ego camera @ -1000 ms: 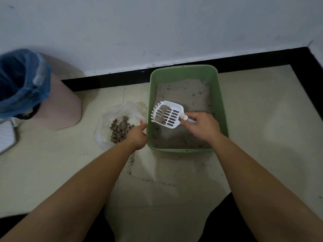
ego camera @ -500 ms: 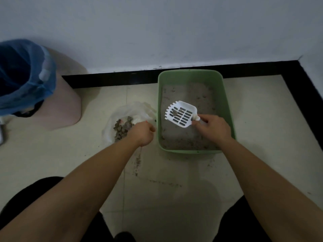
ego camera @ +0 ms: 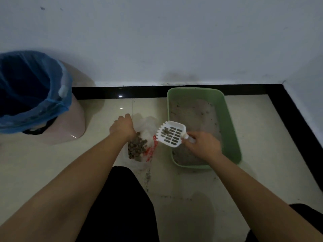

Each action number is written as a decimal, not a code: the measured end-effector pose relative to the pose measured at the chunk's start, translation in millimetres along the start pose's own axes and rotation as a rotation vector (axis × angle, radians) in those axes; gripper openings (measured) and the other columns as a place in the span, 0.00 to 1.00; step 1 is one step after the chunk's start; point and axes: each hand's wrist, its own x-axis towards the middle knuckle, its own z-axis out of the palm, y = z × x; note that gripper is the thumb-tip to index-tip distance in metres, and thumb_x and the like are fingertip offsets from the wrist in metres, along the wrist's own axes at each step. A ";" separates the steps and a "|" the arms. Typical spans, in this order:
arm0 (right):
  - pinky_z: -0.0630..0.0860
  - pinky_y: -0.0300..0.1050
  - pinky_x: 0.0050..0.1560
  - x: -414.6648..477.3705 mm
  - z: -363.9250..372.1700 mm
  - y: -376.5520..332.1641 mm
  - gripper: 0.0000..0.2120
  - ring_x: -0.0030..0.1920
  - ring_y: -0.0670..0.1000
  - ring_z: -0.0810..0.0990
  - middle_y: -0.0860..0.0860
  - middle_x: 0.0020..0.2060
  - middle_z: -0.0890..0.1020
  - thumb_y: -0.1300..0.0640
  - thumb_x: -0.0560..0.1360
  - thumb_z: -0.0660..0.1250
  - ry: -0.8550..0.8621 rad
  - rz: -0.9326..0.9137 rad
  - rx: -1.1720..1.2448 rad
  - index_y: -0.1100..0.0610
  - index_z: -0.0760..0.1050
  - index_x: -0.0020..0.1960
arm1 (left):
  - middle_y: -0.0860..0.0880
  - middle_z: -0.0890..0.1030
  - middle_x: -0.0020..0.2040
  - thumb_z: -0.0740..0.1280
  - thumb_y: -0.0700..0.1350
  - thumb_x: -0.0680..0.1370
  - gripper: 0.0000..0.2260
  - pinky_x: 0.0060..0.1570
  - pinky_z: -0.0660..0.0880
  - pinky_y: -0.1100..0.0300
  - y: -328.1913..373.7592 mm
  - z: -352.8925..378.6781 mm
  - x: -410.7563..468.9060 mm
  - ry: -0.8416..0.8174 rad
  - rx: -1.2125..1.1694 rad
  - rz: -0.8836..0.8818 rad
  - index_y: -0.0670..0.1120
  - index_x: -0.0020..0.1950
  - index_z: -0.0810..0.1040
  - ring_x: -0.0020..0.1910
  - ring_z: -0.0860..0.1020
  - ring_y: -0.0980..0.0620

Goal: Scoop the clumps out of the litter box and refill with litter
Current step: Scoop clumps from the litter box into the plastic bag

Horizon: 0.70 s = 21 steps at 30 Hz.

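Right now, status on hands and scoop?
Right hand grips scoop, clumps aboard, over litter box left rim. Left hand at bag edge, grip unclear. Nothing between scoop and bag.

Right hand (ego camera: 202,145) has carried the scoop (ego camera: 171,134) left to the litter box (ego camera: 232,137) rim, beside the bag (ego camera: 148,124), left hand (ego camera: 122,127) moved to the bag's far edge

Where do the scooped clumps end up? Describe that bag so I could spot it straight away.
Find the green litter box against the black skirting. Just left of it on the pale floor lies a crumpled white plastic bag, its edge gripped by the person's left hand. Unlike the blue-lined pink bin farther left, it holds a heap of dark clumps and shows red print.
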 end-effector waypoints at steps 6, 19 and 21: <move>0.65 0.44 0.41 11.5 18.1 -93.6 0.08 0.46 0.56 0.83 0.52 0.45 0.84 0.57 0.77 0.61 -0.029 -0.337 -0.507 0.52 0.78 0.52 | 0.41 0.77 0.59 0.67 0.39 0.74 0.18 0.49 0.76 0.55 -14.4 12.6 3.5 -0.003 -0.244 -0.058 0.42 0.63 0.74 0.55 0.77 0.42; 0.73 0.44 0.36 15.0 -44.7 1.7 0.15 0.40 0.55 0.82 0.50 0.40 0.83 0.41 0.77 0.59 0.096 -0.080 -0.220 0.48 0.79 0.51 | 0.40 0.71 0.64 0.66 0.48 0.74 0.25 0.58 0.70 0.48 27.7 -4.7 5.3 0.165 -0.116 0.014 0.44 0.69 0.68 0.61 0.71 0.40; 0.71 0.43 0.35 14.8 -55.4 24.3 0.15 0.40 0.54 0.82 0.50 0.40 0.83 0.42 0.77 0.58 0.054 -0.001 -0.294 0.48 0.80 0.52 | 0.41 0.74 0.62 0.64 0.46 0.76 0.21 0.55 0.72 0.50 49.7 0.5 0.1 0.248 -0.276 0.143 0.43 0.68 0.70 0.58 0.74 0.42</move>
